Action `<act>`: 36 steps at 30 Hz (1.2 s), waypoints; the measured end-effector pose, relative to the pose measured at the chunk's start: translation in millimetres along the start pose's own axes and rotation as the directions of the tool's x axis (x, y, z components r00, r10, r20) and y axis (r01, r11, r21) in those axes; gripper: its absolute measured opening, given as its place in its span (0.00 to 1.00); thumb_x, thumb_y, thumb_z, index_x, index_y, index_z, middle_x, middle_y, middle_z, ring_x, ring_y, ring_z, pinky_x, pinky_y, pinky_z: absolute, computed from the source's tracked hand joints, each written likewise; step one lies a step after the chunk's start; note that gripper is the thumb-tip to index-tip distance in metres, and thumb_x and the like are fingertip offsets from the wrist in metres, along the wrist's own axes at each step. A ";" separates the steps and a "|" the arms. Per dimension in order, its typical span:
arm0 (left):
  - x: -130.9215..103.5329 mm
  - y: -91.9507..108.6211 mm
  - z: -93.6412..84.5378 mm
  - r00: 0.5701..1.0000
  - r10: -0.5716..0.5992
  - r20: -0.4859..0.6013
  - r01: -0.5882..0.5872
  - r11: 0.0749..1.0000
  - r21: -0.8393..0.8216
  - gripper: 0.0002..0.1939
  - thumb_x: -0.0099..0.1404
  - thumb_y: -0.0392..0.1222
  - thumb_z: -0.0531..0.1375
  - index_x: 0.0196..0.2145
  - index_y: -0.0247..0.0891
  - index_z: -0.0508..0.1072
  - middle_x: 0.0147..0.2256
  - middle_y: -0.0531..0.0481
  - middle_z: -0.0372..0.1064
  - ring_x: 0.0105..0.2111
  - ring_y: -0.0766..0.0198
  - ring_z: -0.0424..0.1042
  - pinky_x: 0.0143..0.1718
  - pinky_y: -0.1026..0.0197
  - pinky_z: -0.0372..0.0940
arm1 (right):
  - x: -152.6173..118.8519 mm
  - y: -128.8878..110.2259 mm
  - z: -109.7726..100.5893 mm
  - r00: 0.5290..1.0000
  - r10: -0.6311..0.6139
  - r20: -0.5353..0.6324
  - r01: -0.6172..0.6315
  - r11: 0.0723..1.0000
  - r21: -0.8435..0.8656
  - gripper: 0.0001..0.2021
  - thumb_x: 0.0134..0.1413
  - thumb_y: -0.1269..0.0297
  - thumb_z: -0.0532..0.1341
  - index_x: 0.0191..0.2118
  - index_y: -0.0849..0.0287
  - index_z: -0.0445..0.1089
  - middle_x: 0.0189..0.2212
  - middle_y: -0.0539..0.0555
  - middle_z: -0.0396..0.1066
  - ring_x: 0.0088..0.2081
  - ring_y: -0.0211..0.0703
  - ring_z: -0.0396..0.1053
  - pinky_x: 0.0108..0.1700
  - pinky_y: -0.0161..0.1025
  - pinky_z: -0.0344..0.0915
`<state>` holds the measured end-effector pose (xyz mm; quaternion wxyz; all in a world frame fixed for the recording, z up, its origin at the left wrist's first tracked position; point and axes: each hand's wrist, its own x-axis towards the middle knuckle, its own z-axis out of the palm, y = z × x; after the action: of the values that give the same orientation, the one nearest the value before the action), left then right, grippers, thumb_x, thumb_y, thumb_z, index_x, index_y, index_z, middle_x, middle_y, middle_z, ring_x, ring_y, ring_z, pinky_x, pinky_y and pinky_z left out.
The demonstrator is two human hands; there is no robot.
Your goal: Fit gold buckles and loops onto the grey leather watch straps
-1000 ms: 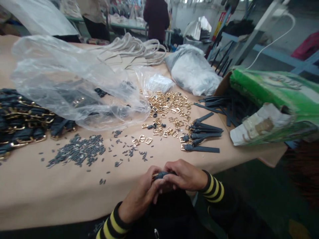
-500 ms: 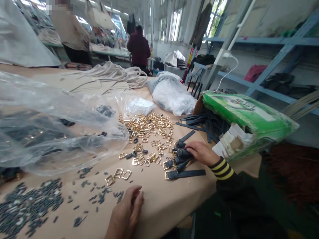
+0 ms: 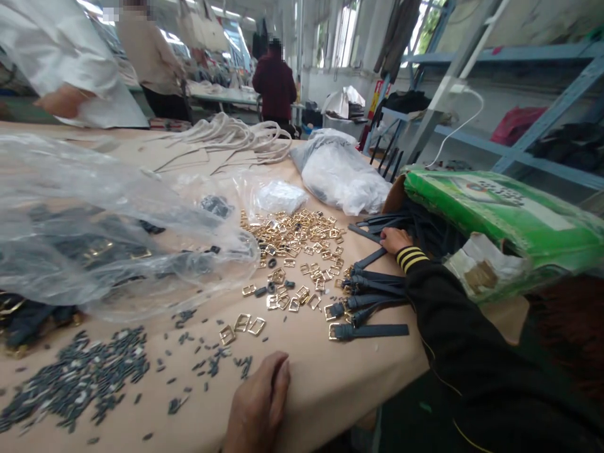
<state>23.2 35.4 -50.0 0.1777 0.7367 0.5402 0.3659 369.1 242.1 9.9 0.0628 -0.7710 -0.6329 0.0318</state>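
My right hand (image 3: 395, 240) is closed at the near ends of dark straps (image 3: 415, 220) that stick out of a green box (image 3: 500, 207); its fingertips are pressed on one strap. Just in front of it lies a row of straps with gold buckles (image 3: 372, 331). My left hand (image 3: 264, 393) rests at the table's near edge, thumb and fingers close together, and whatever may be between them is hidden. Loose gold buckles (image 3: 302, 233) are heaped mid-table, and three larger ones (image 3: 242, 323) lie beyond my left hand.
Small dark loops (image 3: 89, 377) are spread at the left. Clear plastic bags (image 3: 141, 233) cover the left side, and a white bag (image 3: 340, 170) lies farther back. Pale cords (image 3: 231, 138) lie at the far edge. A person in white (image 3: 85, 69) stands beyond the table.
My right hand has moved from the buckled straps away to the straps at the box. The view has shifted slightly, and a person's white sleeve and hand now show at the upper left.
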 end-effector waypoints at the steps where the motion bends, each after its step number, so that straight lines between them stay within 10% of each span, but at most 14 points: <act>1: 0.8 2.0 -0.9 1.000 -0.004 -0.005 0.004 1.000 -0.005 0.07 0.61 0.40 0.51 0.35 0.39 0.67 0.28 0.49 0.73 0.26 0.62 0.74 0.28 0.65 0.67 | -2.3 -1.8 -1.7 1.000 -0.018 -0.001 0.018 1.000 0.004 0.13 0.58 0.63 0.53 0.47 0.60 0.63 0.46 0.56 0.64 0.43 0.42 0.66 0.43 0.45 0.65; 9: 6.0 12.8 -11.1 0.931 -0.337 0.140 0.365 0.851 -0.378 0.12 0.62 0.46 0.52 0.39 0.36 0.66 0.26 0.49 0.69 0.23 0.66 0.69 0.23 0.65 0.65 | -88.1 -63.3 -53.2 0.931 -0.349 -0.107 0.362 0.917 0.166 0.08 0.54 0.66 0.54 0.37 0.63 0.68 0.29 0.56 0.69 0.31 0.40 0.66 0.34 0.36 0.58; 12: 5.5 14.6 -22.0 0.870 -0.453 0.195 0.461 0.604 -0.650 0.16 0.62 0.50 0.50 0.39 0.36 0.64 0.26 0.51 0.68 0.19 0.70 0.66 0.16 0.68 0.60 | -149.5 -96.0 -53.6 0.709 -0.650 0.276 0.438 0.711 0.549 0.09 0.55 0.65 0.52 0.30 0.63 0.67 0.21 0.50 0.67 0.24 0.35 0.64 0.28 0.31 0.57; 16: -6.3 13.5 -39.3 0.787 -0.564 0.249 0.513 0.376 -0.771 0.14 0.59 0.51 0.54 0.28 0.36 0.63 0.19 0.56 0.65 0.13 0.75 0.60 0.11 0.73 0.52 | -209.3 -118.2 -20.7 0.465 -0.754 0.464 0.162 0.588 0.792 0.12 0.56 0.64 0.51 0.28 0.64 0.65 0.23 0.51 0.67 0.22 0.32 0.62 0.26 0.29 0.57; 22: -28.0 11.9 -53.0 0.677 -0.686 0.267 0.542 0.219 -0.811 0.17 0.59 0.54 0.53 0.27 0.36 0.62 0.17 0.56 0.65 0.12 0.75 0.60 0.10 0.74 0.52 | -233.1 -121.9 15.6 0.447 -0.708 0.547 -0.035 0.597 0.802 0.13 0.56 0.61 0.52 0.27 0.65 0.66 0.17 0.48 0.61 0.19 0.30 0.56 0.22 0.28 0.52; 30: -29.9 11.5 -55.4 0.683 -0.657 0.319 0.610 0.273 -0.744 0.14 0.57 0.49 0.57 0.24 0.35 0.61 0.16 0.58 0.64 0.11 0.77 0.58 0.10 0.75 0.50 | -239.4 -133.2 19.5 0.417 -0.723 0.551 -0.186 0.525 0.831 0.14 0.54 0.58 0.54 0.28 0.65 0.66 0.22 0.51 0.67 0.19 0.29 0.59 0.22 0.28 0.55; 36: -29.8 21.7 -51.5 0.681 -0.621 0.388 0.643 0.254 -0.722 0.15 0.57 0.48 0.56 0.22 0.34 0.62 0.15 0.58 0.64 0.10 0.77 0.58 0.09 0.75 0.50 | -247.2 -154.1 30.3 0.494 -0.738 0.459 -0.275 0.368 0.888 0.10 0.52 0.61 0.57 0.34 0.65 0.65 0.28 0.52 0.68 0.24 0.32 0.65 0.29 0.32 0.61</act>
<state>-4.4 -6.7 -11.7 0.6339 0.2901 0.5504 0.4595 166.7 30.9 -6.5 0.1617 -0.3664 -0.5738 0.7144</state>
